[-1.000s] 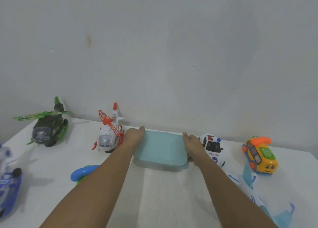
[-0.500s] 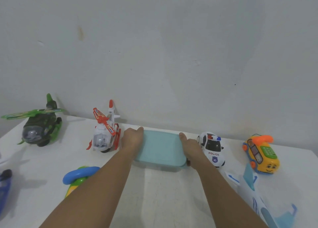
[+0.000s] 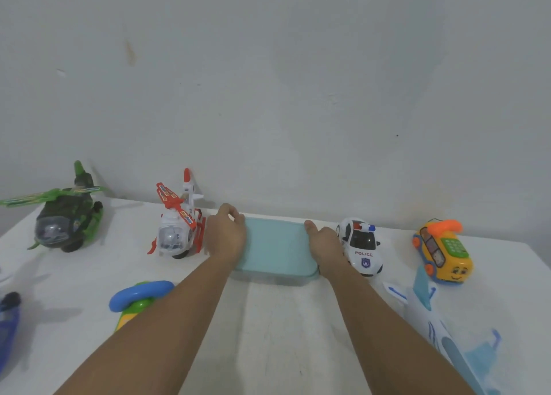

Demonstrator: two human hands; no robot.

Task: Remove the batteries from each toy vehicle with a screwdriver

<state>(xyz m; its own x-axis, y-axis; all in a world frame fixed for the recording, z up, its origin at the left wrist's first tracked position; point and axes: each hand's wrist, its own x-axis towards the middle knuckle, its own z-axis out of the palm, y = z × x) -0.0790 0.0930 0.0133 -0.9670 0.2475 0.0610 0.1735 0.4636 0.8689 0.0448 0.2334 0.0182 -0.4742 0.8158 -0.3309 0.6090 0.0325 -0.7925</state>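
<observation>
While your left hand [image 3: 226, 236] and right hand [image 3: 325, 245] seemingly clasp the box [image 3: 277, 249] mid-frame, lifting it carelessly could knock the police car [image 3: 362, 247] just right of it.

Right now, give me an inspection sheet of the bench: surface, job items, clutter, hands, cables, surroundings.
Surface: white table, with toys spread along it.
Job's things: green helicopter, white-and-red helicopter, police car, white-and-blue plane; blue toy cut off at the left edge. Screwdriver, batteries: nothing seen.
Clutter: teal-lidded box at the table's back edge, lid on; yellow phone car; blue-ring toy partly hidden by the left forearm.
Hands: left hand grips the box's left end; right hand grips its right end, beside the police car.
Cables: nothing seen.
Surroundings: plain pale wall with a brownish mark at upper left.
</observation>
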